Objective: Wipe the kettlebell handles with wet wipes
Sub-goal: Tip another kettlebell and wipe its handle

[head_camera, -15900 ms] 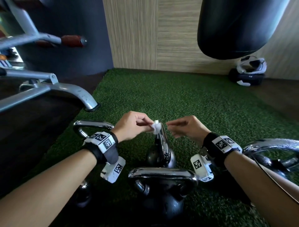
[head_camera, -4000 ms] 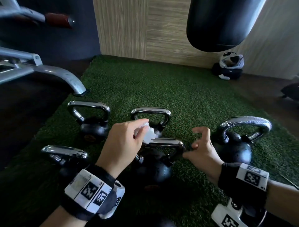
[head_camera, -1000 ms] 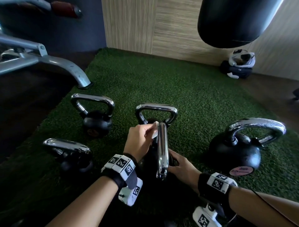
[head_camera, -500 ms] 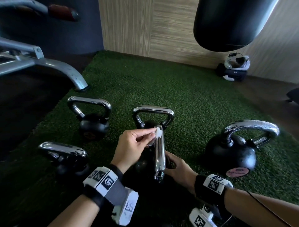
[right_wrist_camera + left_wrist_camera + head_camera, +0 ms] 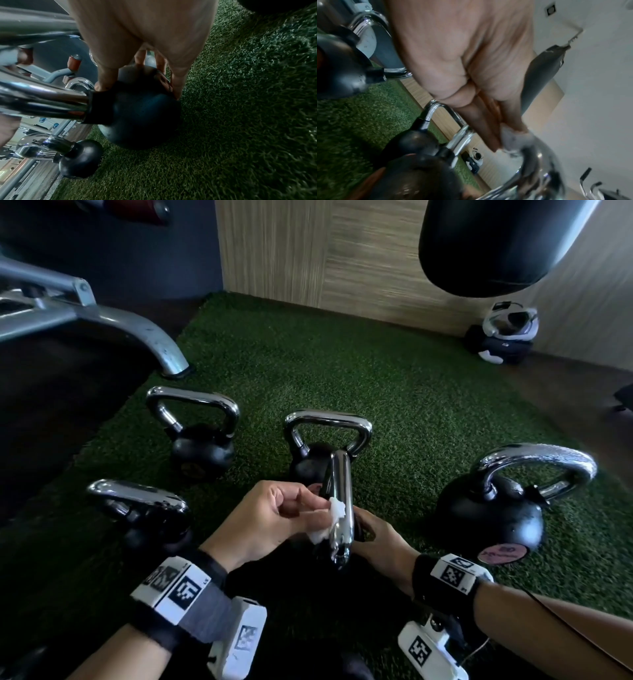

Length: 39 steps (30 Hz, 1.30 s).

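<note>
Half a second ago the left hand [image 5: 270,520] pinched the wet wipe [image 5: 330,518] at the far top of the chrome handle [image 5: 339,508]; it has since slid nearer along the bar, and the wipe now sits at mid-length on the handle's left side; the right hand [image 5: 380,539] has kept its place on the black ball below; the left fingers [image 5: 481,121] are curled, thumb against fingertips, clamping the white wipe against the chrome; the right fingers [image 5: 176,83] are spread and curved round the body of the near middle kettlebell [image 5: 137,108], grasping it low on its right side, thumb near the handle's root; this kettlebell stands on the green turf [image 5: 394,392] with its handle turned end-on to the head camera; just behind it stands a second kettlebell [image 5: 327,440], to the far left a third [image 5: 198,433], at the near left a fourth [image 5: 144,511], and to the right, apart, a larger one with a pink label [image 5: 496,508]; further off, a grey machine leg [image 5: 144,337] meets the turf's left edge, a black punch bag [image 5: 496,244] hangs at the far right, and a black-and-white object [image 5: 503,337] lies by the wall; no containers are in view.
</note>
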Motion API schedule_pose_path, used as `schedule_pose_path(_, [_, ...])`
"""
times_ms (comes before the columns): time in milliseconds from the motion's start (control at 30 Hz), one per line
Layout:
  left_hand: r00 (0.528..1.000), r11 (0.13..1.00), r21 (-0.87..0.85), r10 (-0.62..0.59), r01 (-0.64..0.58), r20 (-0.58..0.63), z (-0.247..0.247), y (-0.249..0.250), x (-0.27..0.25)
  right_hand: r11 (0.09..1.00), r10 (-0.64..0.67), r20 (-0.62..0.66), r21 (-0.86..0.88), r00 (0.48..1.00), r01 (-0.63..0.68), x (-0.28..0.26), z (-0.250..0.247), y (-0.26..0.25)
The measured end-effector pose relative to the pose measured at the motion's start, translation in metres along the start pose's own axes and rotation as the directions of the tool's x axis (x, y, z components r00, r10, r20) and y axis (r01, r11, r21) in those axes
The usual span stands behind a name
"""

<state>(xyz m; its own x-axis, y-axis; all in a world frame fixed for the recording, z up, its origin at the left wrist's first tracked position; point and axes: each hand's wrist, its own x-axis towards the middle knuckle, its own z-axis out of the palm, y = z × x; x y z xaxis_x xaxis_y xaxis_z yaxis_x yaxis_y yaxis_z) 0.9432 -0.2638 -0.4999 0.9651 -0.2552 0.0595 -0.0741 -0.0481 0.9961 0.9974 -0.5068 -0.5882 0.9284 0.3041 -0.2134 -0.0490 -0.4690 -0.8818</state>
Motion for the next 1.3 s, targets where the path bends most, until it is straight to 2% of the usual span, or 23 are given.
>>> schedule_pose_path(133, [0.991, 0.999, 0.017, 0.032, -0.035, 0.131, -0.001, 0.001, -0.013, 1.0, -0.006, -0.021, -0.021, 1.0, 0.006, -0.001, 0.001, 0.0])
schedule_pose_path(233, [0.991, 0.996, 0.073, 0.046, -0.056, 0.125, -0.001, 0.0, -0.013, 0.999, -0.002, -0.019, -0.034, 1.0, 0.001, -0.001, 0.0, -0.001])
schedule_pose_path(367, [0.989, 0.984, 0.18, -0.028, 0.002, 0.144, -0.001, -0.005, -0.012, 0.999, 0.006, -0.015, -0.036, 1.0, -0.007, 0.0, -0.001, 0.001])
schedule_pose_path(467, [0.987, 0.964, 0.267, -0.026, -0.018, 0.161, 0.0, -0.002, -0.014, 0.999, 0.03, -0.009, -0.01, 1.0, -0.03, -0.001, 0.0, 0.002])
schedule_pose_path(567, [0.991, 0.959, 0.281, -0.059, 0.022, 0.124, 0.001, -0.003, -0.015, 0.999, 0.033, -0.024, 0.003, 0.999, -0.033, 0.0, 0.001, 0.004])
schedule_pose_path(633, [0.993, 0.93, 0.363, -0.088, 0.054, 0.078, 0.003, -0.01, -0.017, 1.0, 0.013, -0.037, -0.018, 0.999, -0.014, 0.001, 0.001, 0.006])
schedule_pose_path(767, [0.996, 0.909, 0.41, -0.085, 0.075, 0.007, 0.008, -0.019, -0.022, 0.998, 0.021, -0.025, -0.052, 0.999, -0.022, 0.0, 0.0, 0.001])
schedule_pose_path(867, [0.994, 0.891, 0.445, -0.111, 0.091, 0.017, 0.002, -0.011, -0.017, 0.964, 0.047, 0.054, -0.263, 0.997, -0.031, -0.002, -0.01, -0.018])
schedule_pose_path(933, [0.994, 0.922, 0.372, -0.102, 0.105, -0.026, -0.005, -0.001, -0.01, 0.915, 0.101, 0.156, -0.403, 0.983, -0.03, -0.005, -0.026, -0.044])
schedule_pose_path(1000, [0.988, 0.963, 0.24, -0.097, 0.124, -0.123, -0.011, 0.011, -0.002, 0.883, 0.101, 0.194, -0.469, 0.976, 0.002, -0.009, -0.046, -0.073])
schedule_pose_path(1100, [0.965, 0.989, -0.024, -0.146, 0.144, -0.217, -0.016, 0.034, 0.006, 0.866, -0.049, 0.138, -0.488, 0.989, 0.11, -0.02, -0.072, -0.107])
schedule_pose_path(1133, [0.961, 0.984, -0.113, -0.162, 0.139, -0.225, -0.016, 0.043, 0.008, 0.884, -0.112, 0.105, -0.443, 0.988, 0.147, -0.022, -0.076, -0.115])
schedule_pose_path(1200, [0.958, 0.969, -0.215, -0.174, 0.124, -0.23, -0.015, 0.055, 0.01, 0.946, -0.23, 0.061, -0.222, 0.971, 0.238, -0.027, -0.078, -0.129])
schedule_pose_path(1300, [0.955, 0.957, -0.269, -0.176, 0.109, -0.239, -0.005, 0.062, 0.015, 0.93, -0.356, 0.003, 0.095, 0.935, 0.354, -0.034, -0.072, -0.143])
